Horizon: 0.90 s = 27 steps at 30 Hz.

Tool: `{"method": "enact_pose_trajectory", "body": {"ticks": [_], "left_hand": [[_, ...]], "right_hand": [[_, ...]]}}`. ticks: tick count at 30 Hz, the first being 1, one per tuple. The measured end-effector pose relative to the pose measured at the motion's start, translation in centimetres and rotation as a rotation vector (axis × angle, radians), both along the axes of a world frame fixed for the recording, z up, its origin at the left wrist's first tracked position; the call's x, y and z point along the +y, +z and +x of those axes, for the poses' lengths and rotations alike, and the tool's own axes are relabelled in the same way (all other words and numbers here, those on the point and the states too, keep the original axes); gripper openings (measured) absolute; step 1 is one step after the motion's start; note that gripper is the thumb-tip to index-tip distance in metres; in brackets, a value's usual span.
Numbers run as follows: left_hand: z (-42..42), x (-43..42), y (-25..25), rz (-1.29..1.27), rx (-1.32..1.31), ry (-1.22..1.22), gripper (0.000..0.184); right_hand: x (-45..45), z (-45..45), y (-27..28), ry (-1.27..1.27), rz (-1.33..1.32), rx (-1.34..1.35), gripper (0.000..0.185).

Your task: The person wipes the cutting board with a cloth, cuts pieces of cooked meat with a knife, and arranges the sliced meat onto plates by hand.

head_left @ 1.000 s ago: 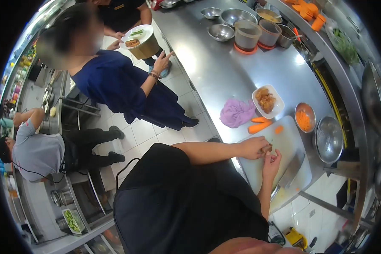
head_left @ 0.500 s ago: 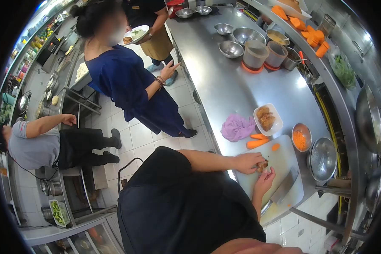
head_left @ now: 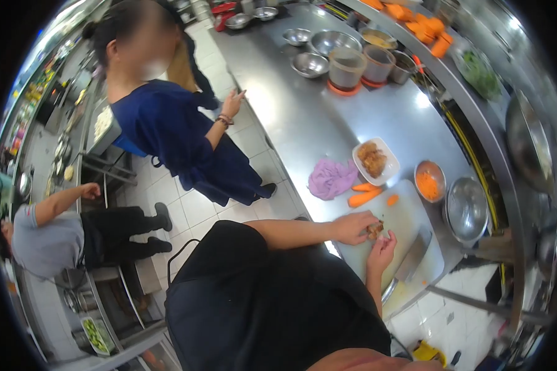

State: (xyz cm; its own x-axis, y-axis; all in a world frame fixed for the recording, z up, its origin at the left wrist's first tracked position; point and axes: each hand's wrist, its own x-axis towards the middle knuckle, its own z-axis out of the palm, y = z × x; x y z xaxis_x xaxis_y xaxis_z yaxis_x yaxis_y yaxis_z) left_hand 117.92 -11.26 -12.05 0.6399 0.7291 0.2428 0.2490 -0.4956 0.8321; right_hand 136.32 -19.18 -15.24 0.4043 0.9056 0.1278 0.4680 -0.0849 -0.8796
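Over the white cutting board (head_left: 407, 216), my left hand (head_left: 354, 227) has its fingers closed round a small brown piece of food (head_left: 374, 230). My right hand (head_left: 382, 248) is just below it, fingers bent and close to the piece; whether they pinch it is too small to tell. A cleaver (head_left: 414, 255) lies on the board to the right of my right hand. Beyond the board's far edge are carrot pieces (head_left: 365, 196), a purple cloth (head_left: 332, 179) and a white dish (head_left: 386, 162) of browned food. A bowl of shredded carrot (head_left: 429, 180) stands at the right.
An empty metal bowl (head_left: 466, 209) is right of the board. Metal bowls (head_left: 335, 43) and two tubs (head_left: 346, 67) stand farther up the counter. A shelf (head_left: 476, 102) runs along the right. One person in blue (head_left: 167, 120) and another in grey (head_left: 48, 238) are at the left.
The plate held near the person in blue is out of view, and the person behind has moved mostly out of sight. The camera view has shifted. My hands stay at the brown piece.
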Motion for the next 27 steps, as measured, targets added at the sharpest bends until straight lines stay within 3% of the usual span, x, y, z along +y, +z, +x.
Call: {"method": "enact_pose_trajectory", "body": {"ticks": [4, 8, 10, 12, 14, 17, 21, 24, 27], "left_hand": [[-0.8, 0.6, 0.3, 0.008, -0.033, -0.018, 0.054], [-2.6, 2.1, 1.0, 0.173, -0.163, 0.315, 0.043], [-5.4, 4.7, 0.5, 0.328, -0.050, 0.529, 0.040], [-8.4, 6.4, 3.6, 0.450, 0.126, 0.691, 0.033], [-12.0, 8.0, -0.2, 0.299, 0.371, 0.597, 0.028], [-12.7, 9.0, -1.5, 0.305, 0.244, 0.572, 0.024], [-11.1, 9.4, -2.8, 0.295, 0.277, 0.653, 0.028], [-10.8, 9.0, -3.0, 0.247, 0.250, 0.680, 0.036], [-10.8, 8.5, -2.3, 0.380, 0.284, 0.707, 0.044]], "right_hand": [[0.2, -0.5, 0.3, -0.007, -0.065, 0.020, 0.045], [0.0, -1.1, 2.3, -0.003, -0.067, -0.015, 0.044], [-0.1, -1.1, 2.1, -0.033, -0.074, -0.027, 0.044], [0.1, -1.0, 1.6, -0.007, -0.077, 0.035, 0.043], [0.2, -0.8, 1.0, -0.018, -0.063, 0.021, 0.043], [0.0, -1.1, 1.5, -0.011, -0.056, -0.010, 0.041], [0.1, -1.4, 1.9, -0.019, -0.045, -0.018, 0.040], [0.2, -1.6, 2.2, -0.056, -0.070, -0.031, 0.040], [0.4, -1.9, 2.9, -0.109, -0.133, -0.067, 0.039]]}}
